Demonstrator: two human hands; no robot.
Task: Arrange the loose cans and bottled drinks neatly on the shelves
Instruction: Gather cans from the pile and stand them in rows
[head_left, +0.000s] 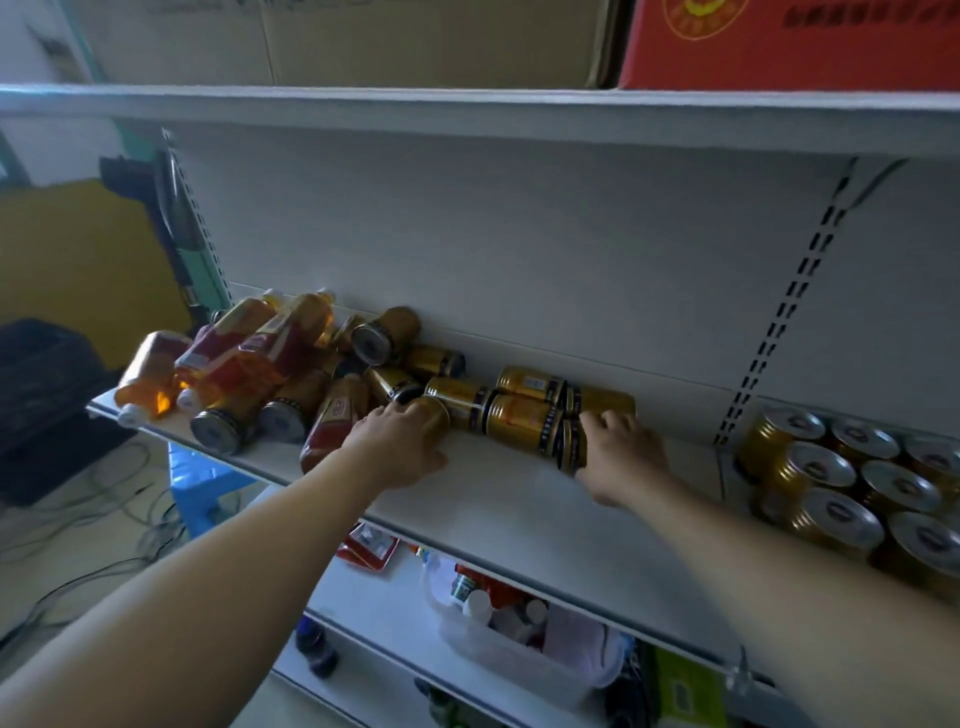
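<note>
Gold cans (524, 418) lie on their sides in a loose heap along the back of the white shelf (509, 499). At the left end, amber bottled drinks (244, 353) with red labels lie piled with more cans. My left hand (400, 441) is closed around a gold can (434, 410) at the heap's middle. My right hand (623, 452) grips another lying gold can (571, 449) at the heap's right end. On the right, several gold cans (852, 493) stand upright in neat rows.
An upper shelf (467, 111) carries cardboard boxes and a red box (789, 41). Below, a clear plastic tub (519, 649) of small items sits on a lower shelf. A blue stool (202, 483) and cables are on the floor at left.
</note>
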